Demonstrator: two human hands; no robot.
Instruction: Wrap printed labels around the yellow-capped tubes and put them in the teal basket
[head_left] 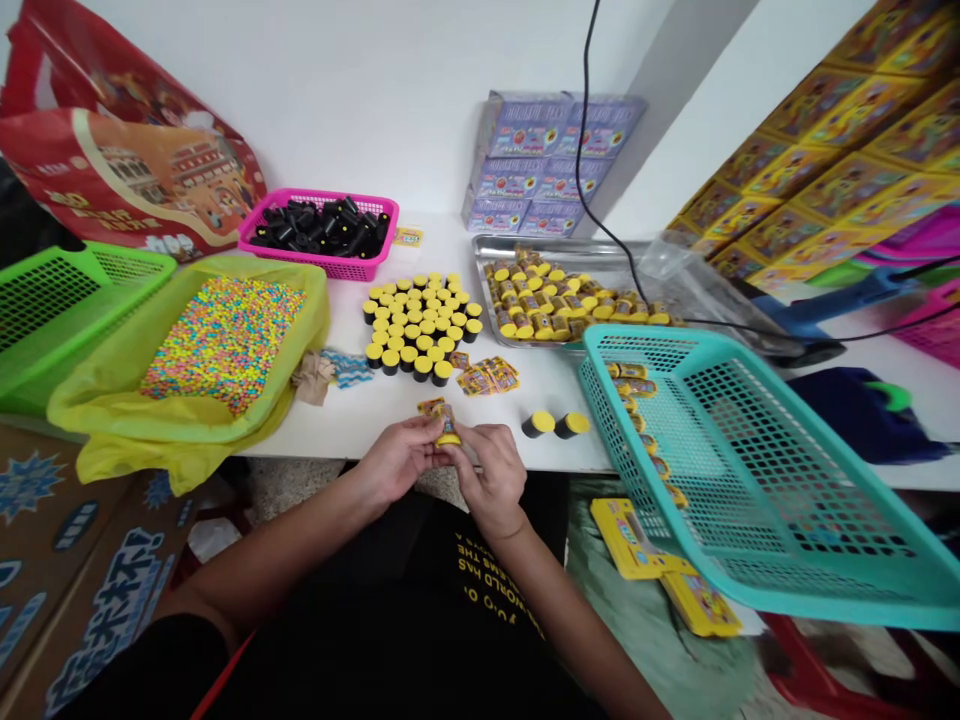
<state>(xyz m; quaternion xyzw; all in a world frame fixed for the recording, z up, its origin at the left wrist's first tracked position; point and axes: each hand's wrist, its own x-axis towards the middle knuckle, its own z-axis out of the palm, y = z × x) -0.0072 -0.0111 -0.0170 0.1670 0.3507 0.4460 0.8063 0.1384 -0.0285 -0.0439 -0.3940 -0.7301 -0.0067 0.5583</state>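
Note:
Between both hands, just off the table's front edge, is a small tube [448,424] with a yellow lid and a printed yellow wrapper. My left hand [397,458] pinches it from one side, fingers closed. The fingers of my right hand [491,472] grip its lidded end. Beyond the hands lie loose printed labels [489,376] in a small pile. Behind them stands a cluster of black tubes with yellow lids [420,325]. Two more black tubes with yellow lids [555,425] stand to the right of my right hand.
A teal basket [750,590] at right holds wrapped tubes. Behind is a metal tray [480,262] of wrapped tubes. At left are a yellow-lined tub [315,310] of colourful candy and a pink basket [319,263] of black tubes. A black cable [581,160] hangs over the tray.

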